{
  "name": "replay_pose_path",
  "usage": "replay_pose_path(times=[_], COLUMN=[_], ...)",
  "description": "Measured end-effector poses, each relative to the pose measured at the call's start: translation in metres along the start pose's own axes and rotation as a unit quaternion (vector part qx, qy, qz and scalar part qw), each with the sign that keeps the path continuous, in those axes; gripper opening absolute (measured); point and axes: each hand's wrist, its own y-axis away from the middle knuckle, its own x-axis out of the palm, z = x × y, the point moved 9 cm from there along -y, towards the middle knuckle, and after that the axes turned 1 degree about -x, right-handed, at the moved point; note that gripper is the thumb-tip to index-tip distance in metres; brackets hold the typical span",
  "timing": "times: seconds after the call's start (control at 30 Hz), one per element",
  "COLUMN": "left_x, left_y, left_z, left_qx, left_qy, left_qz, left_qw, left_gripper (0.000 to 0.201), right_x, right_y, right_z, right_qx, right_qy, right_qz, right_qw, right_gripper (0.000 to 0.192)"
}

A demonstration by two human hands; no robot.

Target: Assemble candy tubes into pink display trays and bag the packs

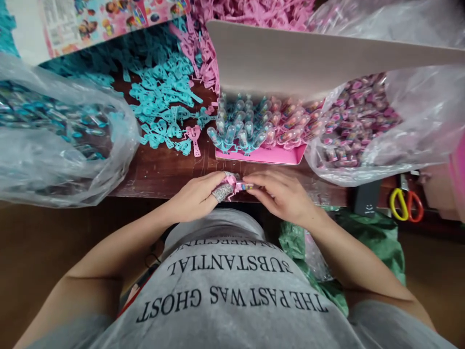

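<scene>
Grey printed shirt in foreground. Above it, left hand and right hand, both closed on a small pink toy piece at the table edge, just before the pink display box of capsules.

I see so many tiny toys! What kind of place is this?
Probably a small toy-packing workbench: a pink display box filling with finished pieces, heaps of turquoise plastic parts, and a bag of pink pieces.
</scene>
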Motion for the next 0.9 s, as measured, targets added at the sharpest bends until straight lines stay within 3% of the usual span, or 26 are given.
replay_pose_path(times=[0.1, 0.33, 0.53, 0.63, 0.7, 0.8, 0.83, 0.9], left_x=[-0.002, 0.008, 0.018, 0.019, 0.019, 0.023, 0.023, 0.023], left_y=[-0.006, -0.021, -0.024, -0.022, -0.020, -0.019, -0.020, -0.023], left_z=[-0.007, -0.024, -0.031, -0.038, -0.049, -0.063, -0.064, -0.062], left_qx=[0.023, 0.086, 0.120, 0.133, 0.163, 0.209, 0.212, 0.201], left_qy=[0.012, -0.001, -0.024, -0.134, -0.238, -0.329, -0.338, -0.342], left_qz=[-0.015, -0.011, -0.013, -0.062, -0.110, -0.142, -0.143, -0.145], left_qw=[1.000, 0.996, 0.992, 0.980, 0.951, 0.910, 0.906, 0.906], left_gripper=[0.021, 0.024, 0.025, 0.031, 0.032, 0.030, 0.031, 0.033], right_x=[-0.013, -0.023, -0.023, -0.019, -0.014, -0.002, -0.002, -0.012], right_y=[0.001, 0.010, 0.021, 0.024, 0.027, 0.039, 0.042, 0.043], right_z=[-0.005, 0.000, 0.002, -0.009, -0.026, -0.050, -0.052, -0.051], right_qx=[0.004, -0.035, -0.043, 0.018, 0.114, 0.271, 0.292, 0.280], right_qy=[0.000, 0.070, 0.075, 0.037, -0.045, -0.189, -0.212, -0.199], right_qz=[-0.022, 0.052, 0.043, 0.034, 0.048, 0.078, 0.070, 0.029], right_qw=[1.000, 0.996, 0.995, 0.999, 0.991, 0.941, 0.930, 0.939], right_gripper=[0.026, 0.026, 0.027, 0.028, 0.038, 0.069, 0.070, 0.058])
